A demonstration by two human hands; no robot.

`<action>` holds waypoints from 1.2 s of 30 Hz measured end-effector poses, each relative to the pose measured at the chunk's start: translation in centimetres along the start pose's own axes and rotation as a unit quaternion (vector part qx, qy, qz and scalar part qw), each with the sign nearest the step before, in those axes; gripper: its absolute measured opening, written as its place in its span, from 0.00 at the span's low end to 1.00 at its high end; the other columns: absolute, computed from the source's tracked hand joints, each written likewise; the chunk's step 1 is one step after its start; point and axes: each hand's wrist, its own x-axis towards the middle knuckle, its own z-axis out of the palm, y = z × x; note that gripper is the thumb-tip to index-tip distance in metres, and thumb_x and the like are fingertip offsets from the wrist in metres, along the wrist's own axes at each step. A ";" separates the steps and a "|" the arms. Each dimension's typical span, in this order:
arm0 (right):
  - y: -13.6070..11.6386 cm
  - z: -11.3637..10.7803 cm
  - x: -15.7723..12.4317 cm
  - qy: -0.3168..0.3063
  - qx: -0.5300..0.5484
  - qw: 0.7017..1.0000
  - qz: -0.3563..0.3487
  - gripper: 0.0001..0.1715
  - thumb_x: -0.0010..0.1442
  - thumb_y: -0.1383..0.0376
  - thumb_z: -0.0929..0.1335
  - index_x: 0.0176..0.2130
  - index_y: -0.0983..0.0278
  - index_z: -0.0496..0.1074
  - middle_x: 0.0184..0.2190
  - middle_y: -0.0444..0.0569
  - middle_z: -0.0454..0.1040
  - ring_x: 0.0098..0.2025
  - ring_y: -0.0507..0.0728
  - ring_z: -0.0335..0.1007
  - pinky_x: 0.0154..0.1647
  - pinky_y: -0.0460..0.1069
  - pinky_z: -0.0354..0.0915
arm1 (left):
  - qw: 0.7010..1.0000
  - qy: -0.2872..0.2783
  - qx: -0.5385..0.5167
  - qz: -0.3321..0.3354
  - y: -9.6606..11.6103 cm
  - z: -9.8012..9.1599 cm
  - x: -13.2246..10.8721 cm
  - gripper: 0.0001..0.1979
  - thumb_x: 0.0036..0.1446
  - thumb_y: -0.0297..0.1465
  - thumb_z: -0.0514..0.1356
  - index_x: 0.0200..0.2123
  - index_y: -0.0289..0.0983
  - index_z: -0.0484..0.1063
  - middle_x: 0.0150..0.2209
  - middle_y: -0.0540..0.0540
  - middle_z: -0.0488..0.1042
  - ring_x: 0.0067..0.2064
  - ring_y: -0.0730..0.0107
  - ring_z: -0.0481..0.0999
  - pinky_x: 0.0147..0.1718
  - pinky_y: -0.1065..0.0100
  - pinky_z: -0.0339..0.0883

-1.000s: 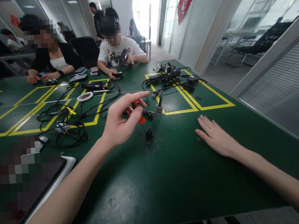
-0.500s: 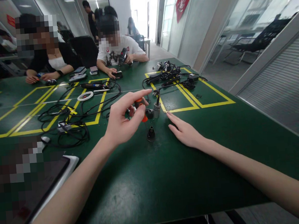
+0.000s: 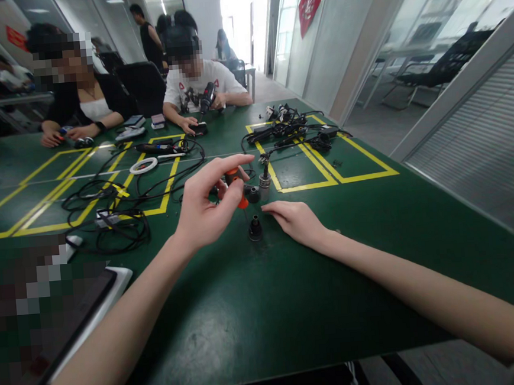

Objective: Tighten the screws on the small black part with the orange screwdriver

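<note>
My left hand (image 3: 207,205) is raised over the green table (image 3: 257,311) and pinches a small screwdriver with an orange handle (image 3: 237,188), its tip pointing down. Directly under it stands a small black cylindrical part (image 3: 255,228). My right hand (image 3: 297,220) lies flat on the table with fingers stretched out, its fingertips just right of that part. Behind them sit another black part (image 3: 252,194) and a silver-grey cylindrical part (image 3: 264,181).
Tangled black cables (image 3: 107,213) lie at the left among yellow tape lines (image 3: 327,178). A tablet (image 3: 58,327) rests at the near left. More tools and cables (image 3: 292,130) sit at the far right. Two people sit across the table, one holding a tool (image 3: 207,95).
My right hand has slid left across the table, from well to the right to beside the black part. My left hand has stayed in place with the screwdriver.
</note>
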 end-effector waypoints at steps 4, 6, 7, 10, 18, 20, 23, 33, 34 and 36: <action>-0.5 0.3 1.6 -0.011 -0.039 0.999 -0.025 0.19 0.74 0.71 0.64 0.55 0.67 0.81 0.59 0.61 0.83 0.56 0.69 0.86 0.54 0.61 0.80 | 1.000 0.001 0.001 0.007 0.0 0.1 0.0 0.16 0.69 0.28 0.60 0.56 0.38 0.81 0.43 0.44 0.84 0.39 0.67 0.80 0.37 0.69 0.75; -0.6 0.0 1.7 -0.007 -0.056 0.998 -0.030 0.17 0.74 0.68 0.65 0.55 0.67 0.81 0.61 0.62 0.82 0.57 0.69 0.85 0.55 0.61 0.80 | 1.000 0.001 0.000 0.012 0.0 0.1 0.0 0.17 0.69 0.28 0.60 0.57 0.38 0.82 0.43 0.44 0.84 0.39 0.68 0.80 0.36 0.70 0.74; -0.6 -0.3 1.6 -0.003 -0.063 0.998 -0.031 0.17 0.74 0.67 0.66 0.54 0.68 0.82 0.61 0.63 0.82 0.56 0.69 0.85 0.55 0.62 0.80 | 1.000 0.000 -0.004 0.014 0.0 0.1 0.1 0.17 0.69 0.28 0.60 0.57 0.38 0.81 0.43 0.44 0.84 0.39 0.68 0.80 0.36 0.70 0.74; -0.7 -1.2 0.3 -0.004 -0.070 0.997 -0.039 0.15 0.74 0.65 0.66 0.49 0.68 0.83 0.53 0.61 0.86 0.52 0.68 0.86 0.54 0.61 0.81 | 0.999 -0.017 -0.026 0.015 0.0 -0.2 0.3 0.20 0.68 0.29 0.60 0.60 0.39 0.81 0.44 0.43 0.85 0.39 0.67 0.81 0.37 0.69 0.75; -0.5 -1.4 -2.3 -0.046 -0.061 0.996 -0.049 0.23 0.75 0.64 0.63 0.55 0.72 0.82 0.58 0.64 0.83 0.60 0.68 0.82 0.63 0.63 0.79 | 0.999 -0.036 -0.032 0.012 0.0 -1.1 0.7 0.22 0.66 0.27 0.60 0.60 0.40 0.82 0.45 0.44 0.87 0.40 0.66 0.82 0.39 0.68 0.78; 0.0 -0.9 -1.4 -0.053 -0.052 0.996 -0.048 0.24 0.75 0.64 0.62 0.57 0.75 0.81 0.60 0.67 0.81 0.63 0.69 0.80 0.66 0.64 0.76 | 0.999 -0.035 -0.027 0.009 0.0 -1.2 0.6 0.22 0.66 0.28 0.60 0.61 0.40 0.81 0.46 0.44 0.87 0.40 0.66 0.82 0.39 0.67 0.78; 0.7 -0.4 0.1 -0.069 -0.034 0.995 -0.058 0.25 0.74 0.64 0.64 0.59 0.74 0.80 0.63 0.67 0.79 0.66 0.70 0.78 0.69 0.64 0.74 | 0.999 -0.035 -0.017 0.013 0.0 -1.2 0.6 0.21 0.67 0.28 0.60 0.61 0.39 0.81 0.45 0.43 0.87 0.40 0.66 0.82 0.39 0.67 0.78; 1.2 -1.8 -2.0 0.009 0.062 0.995 -0.078 0.20 0.74 0.65 0.64 0.55 0.66 0.82 0.57 0.61 0.84 0.61 0.67 0.83 0.63 0.64 0.79 | 0.998 -0.021 0.053 0.034 0.2 -0.8 0.8 0.13 0.68 0.36 0.67 0.53 0.38 0.83 0.39 0.46 0.83 0.36 0.71 0.78 0.33 0.72 0.71; 0.9 -2.0 -2.2 0.018 0.073 0.994 -0.076 0.19 0.73 0.65 0.65 0.53 0.65 0.83 0.56 0.60 0.85 0.58 0.66 0.84 0.61 0.64 0.80 | 0.997 -0.021 0.058 0.036 0.2 -0.8 0.8 0.13 0.68 0.37 0.68 0.51 0.38 0.83 0.38 0.46 0.82 0.36 0.71 0.78 0.32 0.72 0.70; -0.1 -2.4 -2.2 0.035 0.097 0.992 -0.079 0.17 0.73 0.66 0.65 0.52 0.64 0.82 0.53 0.58 0.86 0.55 0.65 0.85 0.58 0.63 0.81 | 0.996 -0.026 0.069 0.044 0.3 -0.8 0.9 0.13 0.67 0.38 0.68 0.50 0.38 0.83 0.37 0.47 0.82 0.35 0.71 0.77 0.32 0.72 0.70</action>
